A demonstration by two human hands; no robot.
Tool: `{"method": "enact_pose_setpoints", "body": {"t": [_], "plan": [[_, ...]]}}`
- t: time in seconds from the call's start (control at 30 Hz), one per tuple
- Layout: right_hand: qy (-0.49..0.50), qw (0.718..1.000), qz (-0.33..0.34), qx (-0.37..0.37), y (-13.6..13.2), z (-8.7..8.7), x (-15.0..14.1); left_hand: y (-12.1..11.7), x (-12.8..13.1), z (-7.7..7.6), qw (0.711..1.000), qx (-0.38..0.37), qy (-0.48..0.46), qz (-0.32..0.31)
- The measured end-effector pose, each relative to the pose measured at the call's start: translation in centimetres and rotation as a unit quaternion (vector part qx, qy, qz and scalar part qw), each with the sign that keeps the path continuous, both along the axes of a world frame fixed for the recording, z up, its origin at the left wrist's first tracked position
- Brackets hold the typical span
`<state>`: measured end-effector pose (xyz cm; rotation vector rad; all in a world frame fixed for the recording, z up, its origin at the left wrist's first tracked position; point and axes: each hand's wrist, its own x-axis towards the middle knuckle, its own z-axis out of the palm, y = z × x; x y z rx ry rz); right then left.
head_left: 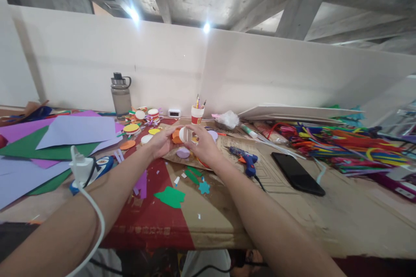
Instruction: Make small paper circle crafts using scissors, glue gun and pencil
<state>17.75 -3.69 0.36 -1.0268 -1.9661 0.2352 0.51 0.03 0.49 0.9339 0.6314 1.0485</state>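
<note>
Both of my hands meet over the middle of the table. My left hand [161,143] is closed at the edge of an orange foam-like disc [176,136]. My right hand [204,143] pinches a small white round piece [183,134] right beside it; whether the two pieces touch, I cannot tell. Just below the fingers lies a light purple disc [183,152]. Another purple disc [213,134] is partly behind my right hand. Left of my left hand are a white disc [146,139], a yellow disc [154,131] and a flat orange disc [127,144].
A blue hot glue gun [248,162] and a black phone [297,173] lie right of my hands. Green scraps [170,197] and a blue star [204,187] are in front. Coloured sheets [74,132], a power strip [104,165], a bottle [121,97] and pipe cleaners [344,143] surround them.
</note>
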Motion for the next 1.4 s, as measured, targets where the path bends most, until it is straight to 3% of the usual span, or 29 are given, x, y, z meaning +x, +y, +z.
{"method": "enact_pose_setpoints", "body": {"t": [0.63,0.8,1.4], "plan": [[-0.024,0.999,-0.007,0.031,-0.1,-0.2,-0.2,-0.6,1.4,-0.3,1.000,0.024,-0.005,0.014],[-0.016,0.999,0.000,0.046,0.1,-0.6,-0.2,-0.7,1.7,-0.4,0.999,0.046,-0.018,-0.007],[0.019,0.997,0.006,0.072,0.3,-0.8,-0.4,-1.0,2.0,-0.6,1.000,0.027,-0.009,0.007]]}}
